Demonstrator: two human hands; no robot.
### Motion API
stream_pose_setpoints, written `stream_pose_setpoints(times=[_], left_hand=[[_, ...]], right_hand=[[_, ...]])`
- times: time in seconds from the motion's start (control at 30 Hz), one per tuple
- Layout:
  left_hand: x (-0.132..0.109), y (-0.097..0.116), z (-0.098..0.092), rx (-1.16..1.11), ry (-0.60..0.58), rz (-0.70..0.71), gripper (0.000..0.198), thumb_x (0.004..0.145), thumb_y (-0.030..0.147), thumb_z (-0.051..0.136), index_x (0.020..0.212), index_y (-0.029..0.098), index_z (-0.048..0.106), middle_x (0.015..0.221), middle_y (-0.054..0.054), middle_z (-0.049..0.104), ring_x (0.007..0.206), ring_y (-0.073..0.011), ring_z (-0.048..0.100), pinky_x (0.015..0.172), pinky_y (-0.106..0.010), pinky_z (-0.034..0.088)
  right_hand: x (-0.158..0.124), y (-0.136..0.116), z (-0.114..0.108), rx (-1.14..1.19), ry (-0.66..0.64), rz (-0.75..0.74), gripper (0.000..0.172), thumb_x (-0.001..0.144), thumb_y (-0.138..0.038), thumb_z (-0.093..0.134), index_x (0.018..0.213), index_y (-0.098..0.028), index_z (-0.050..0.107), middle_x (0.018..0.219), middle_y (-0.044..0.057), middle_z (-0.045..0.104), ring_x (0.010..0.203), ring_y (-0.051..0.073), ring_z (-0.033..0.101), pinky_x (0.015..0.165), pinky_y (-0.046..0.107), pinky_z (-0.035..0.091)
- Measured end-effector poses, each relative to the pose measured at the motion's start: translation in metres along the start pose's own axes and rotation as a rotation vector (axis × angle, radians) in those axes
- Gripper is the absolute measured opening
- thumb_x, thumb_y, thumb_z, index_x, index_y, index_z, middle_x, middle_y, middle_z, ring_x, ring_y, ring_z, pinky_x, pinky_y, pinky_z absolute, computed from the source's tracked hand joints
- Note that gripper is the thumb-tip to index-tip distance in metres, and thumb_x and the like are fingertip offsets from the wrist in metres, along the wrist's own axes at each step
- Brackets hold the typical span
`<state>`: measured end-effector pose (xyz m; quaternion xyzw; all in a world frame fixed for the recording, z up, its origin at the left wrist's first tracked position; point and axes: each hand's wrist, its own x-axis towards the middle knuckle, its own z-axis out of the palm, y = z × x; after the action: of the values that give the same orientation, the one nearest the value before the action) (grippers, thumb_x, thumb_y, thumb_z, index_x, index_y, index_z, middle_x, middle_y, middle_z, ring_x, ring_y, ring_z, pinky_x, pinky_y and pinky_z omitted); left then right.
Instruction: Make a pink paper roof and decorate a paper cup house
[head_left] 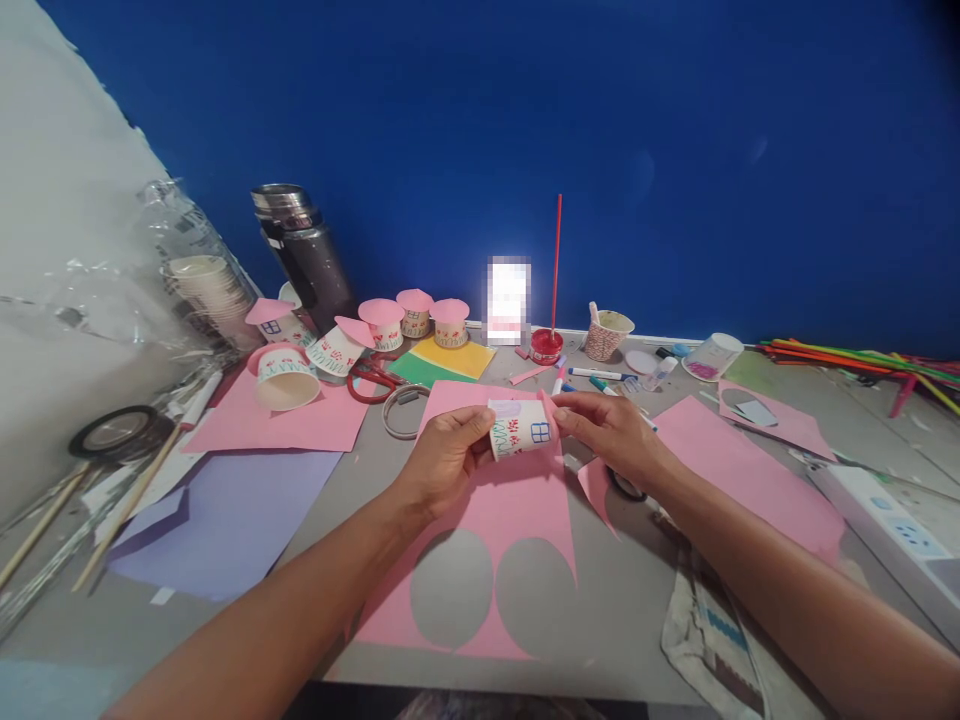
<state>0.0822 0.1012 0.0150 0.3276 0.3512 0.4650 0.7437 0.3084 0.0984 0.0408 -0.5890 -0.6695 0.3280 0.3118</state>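
A small white paper cup [516,432], lying on its side in the air, has a blue window, red flowers and green grass drawn on it. My left hand [444,458] is closed around the left end of the cup, thumb on top. At the other end, the fingers of my right hand [616,432] pinch a pink paper cone [549,408] against the cup; much of the cone is hidden by the fingers. Below both hands lies a pink paper sheet [487,510] with round holes cut out.
Several decorated cups with pink cone tops [381,312] stand at the back left, near a dark flask [311,265] and red-handled scissors [371,382]. Purple paper [232,520] lies left. A red tub [546,347], markers [602,374] and a power strip [885,520] are rightward.
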Motion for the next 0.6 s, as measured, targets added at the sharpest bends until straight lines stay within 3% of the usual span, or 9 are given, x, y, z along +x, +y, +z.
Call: stream_pose_setpoints(times=[0.1,0.23,0.37,0.6], left_hand=[[0.001,0.004,0.003,-0.095,0.106,-0.080,0.014,0.092,0.020,0.074,0.096,0.007,0.080,0.097,-0.016,0.083,0.087,-0.0227,0.078,0.081,-0.032,0.063],[0.002,0.009,0.009,-0.213,0.220,-0.159,0.017,0.099,0.013,0.061,0.096,0.007,0.076,0.094,-0.014,0.082,0.081,-0.0197,0.078,0.077,-0.030,0.065],[0.002,0.013,0.011,-0.261,0.250,-0.170,0.017,0.102,0.013,0.058,0.101,0.008,0.074,0.095,-0.013,0.081,0.081,-0.0195,0.078,0.077,-0.030,0.065],[0.001,0.012,0.012,-0.249,0.240,-0.159,0.018,0.102,0.013,0.057,0.103,0.006,0.074,0.097,-0.014,0.082,0.082,-0.0192,0.078,0.077,-0.031,0.066]], right_hand=[[0.000,-0.002,-0.004,-0.048,-0.007,-0.027,0.042,0.093,-0.052,0.058,0.107,-0.022,0.084,0.099,0.004,0.083,0.083,0.022,0.071,0.068,0.031,0.051],[-0.002,-0.004,-0.008,-0.057,0.063,-0.069,0.035,0.092,-0.047,0.062,0.106,-0.023,0.084,0.096,0.004,0.083,0.084,0.023,0.073,0.075,0.034,0.055],[-0.003,0.000,-0.005,0.074,0.132,-0.114,0.034,0.086,-0.040,0.072,0.114,-0.024,0.082,0.112,0.006,0.082,0.098,0.025,0.076,0.083,0.038,0.061],[-0.001,0.008,0.000,0.177,0.117,-0.156,0.042,0.084,-0.040,0.078,0.123,-0.026,0.080,0.128,0.007,0.079,0.109,0.026,0.075,0.087,0.038,0.064]])
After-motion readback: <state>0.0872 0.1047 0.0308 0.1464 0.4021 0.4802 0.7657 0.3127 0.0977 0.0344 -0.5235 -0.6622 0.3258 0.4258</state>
